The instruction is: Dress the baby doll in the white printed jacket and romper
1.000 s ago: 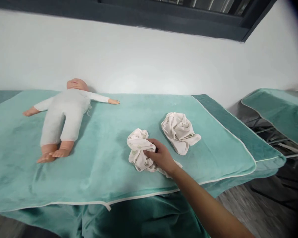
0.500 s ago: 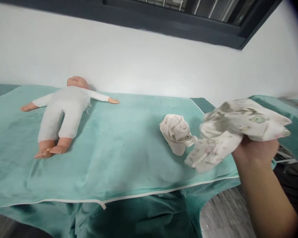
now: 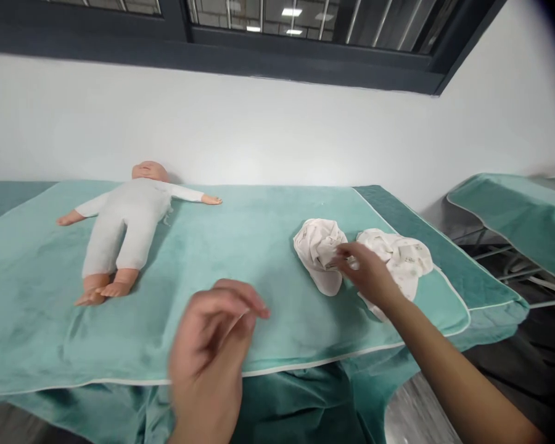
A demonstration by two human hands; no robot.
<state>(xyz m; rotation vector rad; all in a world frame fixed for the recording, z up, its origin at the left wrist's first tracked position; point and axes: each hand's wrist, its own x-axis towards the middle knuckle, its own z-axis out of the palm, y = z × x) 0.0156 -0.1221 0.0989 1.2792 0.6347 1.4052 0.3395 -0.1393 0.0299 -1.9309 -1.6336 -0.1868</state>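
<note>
A baby doll [image 3: 123, 225] in a pale one-piece lies on its back at the far left of a teal towel [image 3: 213, 259]. Two crumpled cloths rest at the right end: a plain cream cloth [image 3: 318, 250] and a printed white cloth [image 3: 404, 259] beside it. My right hand [image 3: 365, 274] reaches across between them, its fingertips pinching the edge of the plain cream cloth. My left hand [image 3: 213, 364] hovers low over the towel's front edge, fingers loosely curled, holding nothing.
The towel covers a padded table [image 3: 444, 240] with a darker teal cover, set against a white wall under a dark window frame. A second teal-covered table [image 3: 513, 213] stands to the right across a gap.
My right hand carried the printed cloth to the right, set it down beside the plain cloth and moved onto the plain one. My left hand has come into view.
</note>
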